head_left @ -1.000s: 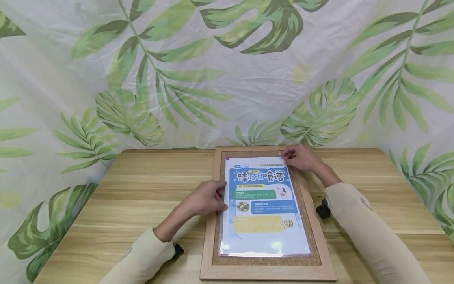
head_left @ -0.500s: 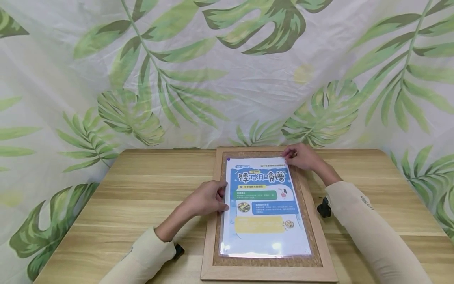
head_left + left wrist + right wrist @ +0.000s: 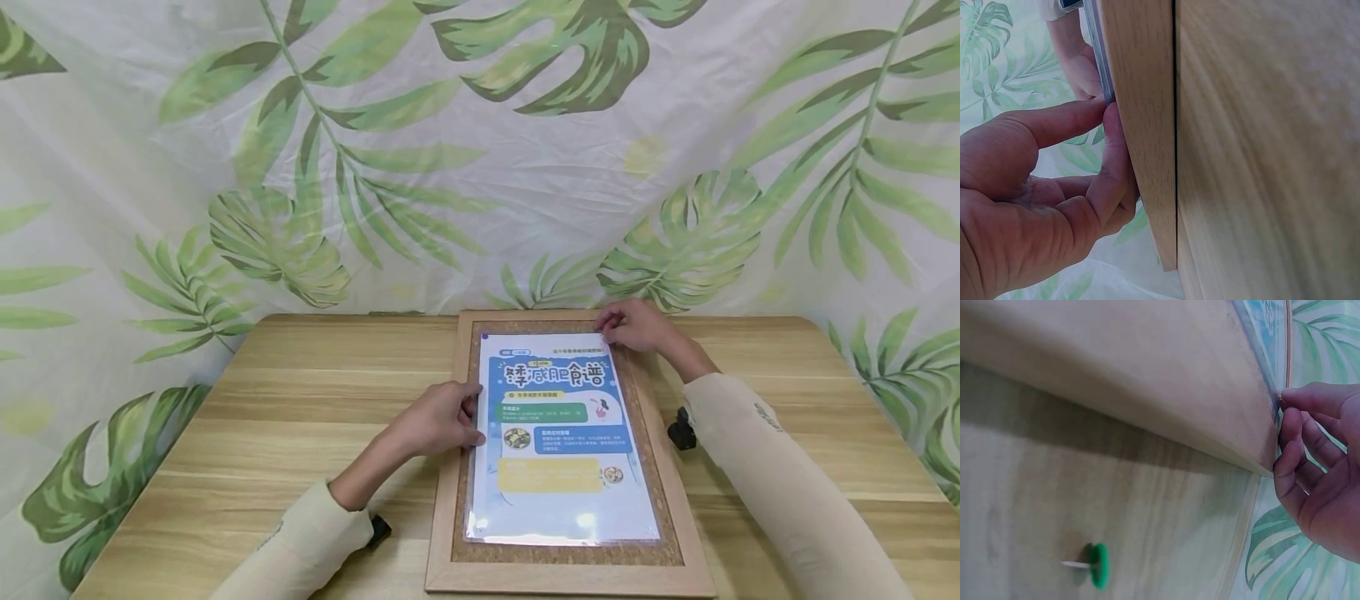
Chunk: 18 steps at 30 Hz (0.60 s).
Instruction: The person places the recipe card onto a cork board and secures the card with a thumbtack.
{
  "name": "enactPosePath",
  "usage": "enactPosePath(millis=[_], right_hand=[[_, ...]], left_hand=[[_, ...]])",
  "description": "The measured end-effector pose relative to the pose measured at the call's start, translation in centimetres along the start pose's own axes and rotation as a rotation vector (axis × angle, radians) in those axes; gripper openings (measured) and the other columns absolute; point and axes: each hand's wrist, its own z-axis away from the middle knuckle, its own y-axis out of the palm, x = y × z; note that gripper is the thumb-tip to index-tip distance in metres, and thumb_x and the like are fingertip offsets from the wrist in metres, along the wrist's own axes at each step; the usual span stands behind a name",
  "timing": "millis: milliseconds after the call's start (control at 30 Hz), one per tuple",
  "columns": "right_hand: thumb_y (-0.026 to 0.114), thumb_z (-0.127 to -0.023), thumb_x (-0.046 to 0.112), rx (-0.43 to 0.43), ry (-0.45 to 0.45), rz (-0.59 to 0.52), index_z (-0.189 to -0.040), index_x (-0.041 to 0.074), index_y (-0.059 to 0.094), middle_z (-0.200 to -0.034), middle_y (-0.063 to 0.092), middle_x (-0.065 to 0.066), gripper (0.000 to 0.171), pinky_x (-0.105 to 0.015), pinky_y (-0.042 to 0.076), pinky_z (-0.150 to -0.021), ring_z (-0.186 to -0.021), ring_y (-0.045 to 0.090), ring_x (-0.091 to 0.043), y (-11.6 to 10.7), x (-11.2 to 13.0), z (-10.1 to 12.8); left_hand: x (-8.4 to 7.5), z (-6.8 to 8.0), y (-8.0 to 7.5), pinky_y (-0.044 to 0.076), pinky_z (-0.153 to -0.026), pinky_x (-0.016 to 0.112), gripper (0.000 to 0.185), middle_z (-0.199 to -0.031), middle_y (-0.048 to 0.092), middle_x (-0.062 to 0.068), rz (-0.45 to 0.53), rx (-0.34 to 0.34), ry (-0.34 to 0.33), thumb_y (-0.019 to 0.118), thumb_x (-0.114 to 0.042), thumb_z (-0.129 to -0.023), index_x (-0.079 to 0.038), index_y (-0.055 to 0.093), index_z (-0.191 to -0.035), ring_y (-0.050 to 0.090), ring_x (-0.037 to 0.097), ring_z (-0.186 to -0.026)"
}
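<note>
A glossy, seemingly laminated poster (image 3: 564, 442) lies flat on the framed corkboard (image 3: 570, 577), centred on its cork, with a purple thumbtack (image 3: 484, 337) at its eleven o'clock corner. The left hand (image 3: 438, 417) rests at the poster's nine o'clock edge, thumb and forefinger apart. At one o'clock the right hand (image 3: 636, 327) pinches what looks like a small pin (image 3: 1280, 397). The poster is probably light, springy and a little slippery, prone to creasing at a hard bend; its long edges and lower corners offer the best hold. In the right wrist view, a green thumbtack (image 3: 1100, 567) lies at seven o'clock on the table (image 3: 337, 358).
</note>
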Motion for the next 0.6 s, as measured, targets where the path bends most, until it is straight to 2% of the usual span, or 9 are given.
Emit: enactPosePath(millis=[267, 600], right_hand=[[0.069, -0.088, 0.007, 0.06, 0.071, -0.072, -0.112, 0.0, 0.069, -0.088, 0.069, -0.011, 0.025, -0.028, 0.051, -0.064, -0.074, 0.064, -0.02, -0.74, 0.08, -0.64], [0.071, -0.088, 0.007, 0.074, 0.082, -0.11, -0.113, 0.0, 0.069, -0.089, 0.07, -0.011, 0.026, -0.028, 0.049, -0.064, -0.073, 0.063, -0.019, -0.73, -0.32, -0.85]], left_hand=[[-0.07, -0.05, -0.08, 0.052, -0.062, 0.026, 0.078, -0.095, 0.058, 0.009, -0.003, -0.002, 0.014, 0.081, -0.001, -0.079, 0.01, 0.042, -0.145, 0.06, 0.014, -0.076], [-0.15, 0.09, -0.14, 0.053, -0.063, 0.027, 0.078, -0.096, 0.058, 0.01, 0.01, 0.004, -0.002, 0.081, 0.0, -0.079, 0.01, 0.041, -0.145, 0.061, 0.015, -0.077]])
